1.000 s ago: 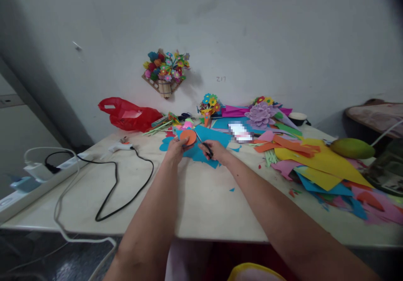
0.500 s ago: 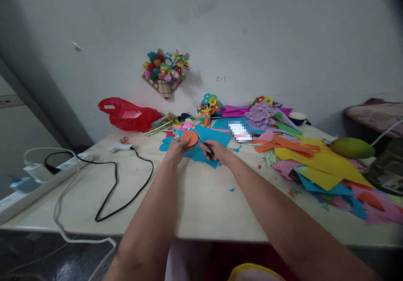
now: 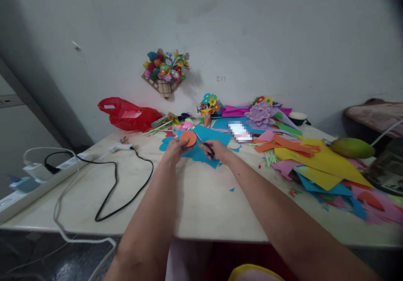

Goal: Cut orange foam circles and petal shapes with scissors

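My left hand (image 3: 176,147) pinches an orange disc (image 3: 189,138), which looks like craft foam or paper, by its near-left edge. A pair of scissors (image 3: 208,147) with dark handles is in my right hand (image 3: 216,150), fingers closed round the handles. The blades point up and left, close to the disc's right edge; whether they touch it I cannot tell. Beneath both hands lies a blue sheet (image 3: 217,136) with cut edges. Rounded blue pieces (image 3: 164,145) sit just left of the disc, partly behind my left hand.
Coloured sheets and scraps (image 3: 317,163) spread over the table's right side, with a green mango-like fruit (image 3: 352,147) on them. A phone (image 3: 240,132) lies beyond my right hand. A red plastic bag (image 3: 129,115), a white glue gun (image 3: 121,147) and its black cord are at left.
My left hand and the orange disc have shifted slightly left. My right hand stays in nearly the same spot with the scissors.
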Tool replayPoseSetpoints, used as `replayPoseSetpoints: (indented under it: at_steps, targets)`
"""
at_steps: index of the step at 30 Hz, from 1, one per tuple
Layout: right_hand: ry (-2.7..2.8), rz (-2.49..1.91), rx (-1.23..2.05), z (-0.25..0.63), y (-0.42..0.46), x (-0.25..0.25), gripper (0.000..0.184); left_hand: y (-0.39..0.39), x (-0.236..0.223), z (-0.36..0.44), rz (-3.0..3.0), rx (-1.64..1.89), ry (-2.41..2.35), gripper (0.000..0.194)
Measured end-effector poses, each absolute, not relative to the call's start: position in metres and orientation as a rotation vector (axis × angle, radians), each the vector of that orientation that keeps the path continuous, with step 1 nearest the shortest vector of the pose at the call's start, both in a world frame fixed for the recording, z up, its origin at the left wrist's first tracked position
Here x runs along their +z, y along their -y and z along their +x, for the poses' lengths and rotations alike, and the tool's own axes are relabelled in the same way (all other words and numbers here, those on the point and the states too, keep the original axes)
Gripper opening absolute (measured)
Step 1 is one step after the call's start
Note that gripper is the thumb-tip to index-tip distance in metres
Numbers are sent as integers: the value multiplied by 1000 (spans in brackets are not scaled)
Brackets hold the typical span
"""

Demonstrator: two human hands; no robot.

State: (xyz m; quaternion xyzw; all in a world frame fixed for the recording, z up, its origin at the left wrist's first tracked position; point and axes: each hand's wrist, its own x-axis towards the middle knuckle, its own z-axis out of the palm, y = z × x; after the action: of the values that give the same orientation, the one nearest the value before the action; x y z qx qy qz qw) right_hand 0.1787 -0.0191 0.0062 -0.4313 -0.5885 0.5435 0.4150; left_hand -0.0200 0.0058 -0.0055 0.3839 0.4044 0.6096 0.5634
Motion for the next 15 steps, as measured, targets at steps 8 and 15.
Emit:
replayPoseSetpoints:
  at_steps: [8,15]
  targets:
    - [1455,-1088,1375,178,16,4,45,2,0,-17,942,1435,-1016,27]
    - [1491,-1099,1379,180,18,6,47,3,0,-19,949,1415,-1045,27]
